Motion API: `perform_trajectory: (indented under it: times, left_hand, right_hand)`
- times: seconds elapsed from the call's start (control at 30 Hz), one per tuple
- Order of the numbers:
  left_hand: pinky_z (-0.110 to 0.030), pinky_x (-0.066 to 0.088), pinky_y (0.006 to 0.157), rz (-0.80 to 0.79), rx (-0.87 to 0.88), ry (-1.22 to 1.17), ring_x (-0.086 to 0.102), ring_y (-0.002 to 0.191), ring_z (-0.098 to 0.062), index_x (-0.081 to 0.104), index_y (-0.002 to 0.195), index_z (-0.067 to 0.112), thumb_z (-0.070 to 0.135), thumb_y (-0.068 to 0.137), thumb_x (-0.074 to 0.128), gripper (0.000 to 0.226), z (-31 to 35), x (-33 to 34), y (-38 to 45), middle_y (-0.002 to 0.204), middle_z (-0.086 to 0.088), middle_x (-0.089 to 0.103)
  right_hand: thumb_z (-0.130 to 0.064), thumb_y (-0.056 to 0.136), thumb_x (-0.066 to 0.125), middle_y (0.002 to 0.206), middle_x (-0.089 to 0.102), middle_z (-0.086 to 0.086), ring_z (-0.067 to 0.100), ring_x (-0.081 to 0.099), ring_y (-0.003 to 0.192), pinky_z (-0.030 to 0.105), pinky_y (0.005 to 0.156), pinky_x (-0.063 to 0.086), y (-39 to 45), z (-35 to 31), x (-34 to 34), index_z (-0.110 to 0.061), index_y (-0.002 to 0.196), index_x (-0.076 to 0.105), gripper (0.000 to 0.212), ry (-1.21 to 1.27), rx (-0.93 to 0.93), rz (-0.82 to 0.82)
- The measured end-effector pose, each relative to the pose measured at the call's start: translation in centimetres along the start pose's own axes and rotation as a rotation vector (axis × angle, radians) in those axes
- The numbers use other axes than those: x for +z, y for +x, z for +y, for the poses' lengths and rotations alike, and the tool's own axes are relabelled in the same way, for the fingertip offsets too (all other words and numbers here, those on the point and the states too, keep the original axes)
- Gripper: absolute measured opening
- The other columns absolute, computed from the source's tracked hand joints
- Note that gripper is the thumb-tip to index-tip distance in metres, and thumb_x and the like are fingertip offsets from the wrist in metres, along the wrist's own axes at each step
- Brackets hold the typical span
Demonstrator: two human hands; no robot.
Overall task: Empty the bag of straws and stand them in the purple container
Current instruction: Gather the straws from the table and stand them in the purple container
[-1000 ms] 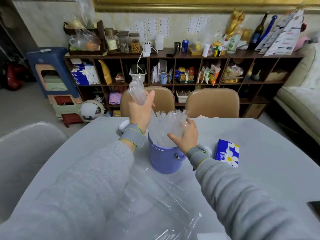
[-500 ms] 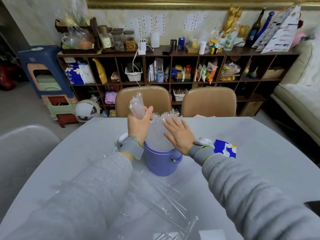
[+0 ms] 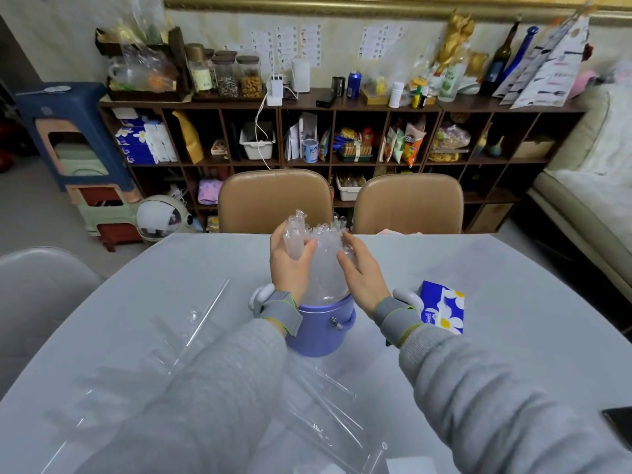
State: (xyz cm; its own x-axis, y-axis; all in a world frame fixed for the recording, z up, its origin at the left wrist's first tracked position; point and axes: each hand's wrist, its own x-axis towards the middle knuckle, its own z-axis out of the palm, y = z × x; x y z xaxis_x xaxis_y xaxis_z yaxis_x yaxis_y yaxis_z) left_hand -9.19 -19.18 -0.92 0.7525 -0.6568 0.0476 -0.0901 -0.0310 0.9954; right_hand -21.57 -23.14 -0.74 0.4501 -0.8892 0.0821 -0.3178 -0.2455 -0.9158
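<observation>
2 hands flank the straws (image 3: 323, 265) standing in the purple container (image 3: 319, 331): my left hand (image 3: 290, 265) clenches a few, my right hand (image 3: 360, 277) lies open against them. crowding could tip it.

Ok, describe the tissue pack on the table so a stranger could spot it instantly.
Start at the grey table and find the purple container of clear straws at its middle. Just past the person's right hand, beside that wrist, lies the tissue pack. It is the only soft blue packet on the table, printed with white daisies with yellow centres.
</observation>
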Motion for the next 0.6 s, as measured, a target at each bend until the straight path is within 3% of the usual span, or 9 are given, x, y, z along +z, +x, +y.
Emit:
perform_trajectory:
  times: [0.2, 0.37, 0.47, 0.6]
  left_hand:
    - [-0.034, 0.049, 0.097, -0.159, -0.081, 0.113, 0.061, 0.11, -0.023, 0.054, 0.123, 0.01, 0.027, 0.078, 0.074, 0.052, -0.6, 0.2, 0.2, 0.12, -0.007, 0.063]
    - [-0.027, 0.03, 0.113, -0.231, 0.105, 0.179, 0.037, 0.131, -0.008, 0.037, 0.137, 0.024, 0.026, 0.07, 0.082, 0.08, 0.9, -3.3, 0.4, 0.143, 0.005, 0.037]
    - [-0.029, 0.021, 0.119, -0.301, 0.09, 0.25, 0.023, 0.143, -0.009, 0.029, 0.143, 0.024, 0.025, 0.072, 0.081, 0.089, 1.3, -4.7, -0.4, 0.155, 0.004, 0.021]
    - [-0.036, 0.024, 0.119, -0.395, -0.033, 0.276, 0.024, 0.144, -0.014, 0.014, 0.15, 0.023, 0.026, 0.079, 0.075, 0.093, 1.0, -4.4, -0.5, 0.157, 0.001, 0.018]
  right_hand:
    - [-0.02, 0.101, 0.041, 0.146, 0.044, 0.004, 0.017, 0.039, 0.135, 0.026, 0.113, 0.028, 0.1, 0.7, -0.3, -0.012, 0.143, 0.037, 0.043, 0.017, 0.033, -0.01]
    - [-0.031, 0.101, 0.04, 0.146, 0.043, 0.0, 0.013, 0.04, 0.133, 0.028, 0.112, 0.029, 0.6, -0.1, -0.9, -0.019, 0.144, 0.036, 0.045, 0.141, 0.102, -0.026]
    - [-0.041, 0.098, 0.043, 0.153, 0.033, -0.003, 0.014, 0.031, 0.141, 0.03, 0.116, 0.023, -0.2, -0.3, -0.9, -0.022, 0.148, 0.028, 0.055, 0.154, 0.135, -0.127]
    - [-0.044, 0.091, 0.057, 0.158, 0.019, -0.008, 0.009, 0.018, 0.145, 0.025, 0.114, 0.017, -1.0, -0.4, -1.3, -0.025, 0.152, 0.013, 0.078, 0.118, 0.161, -0.251]
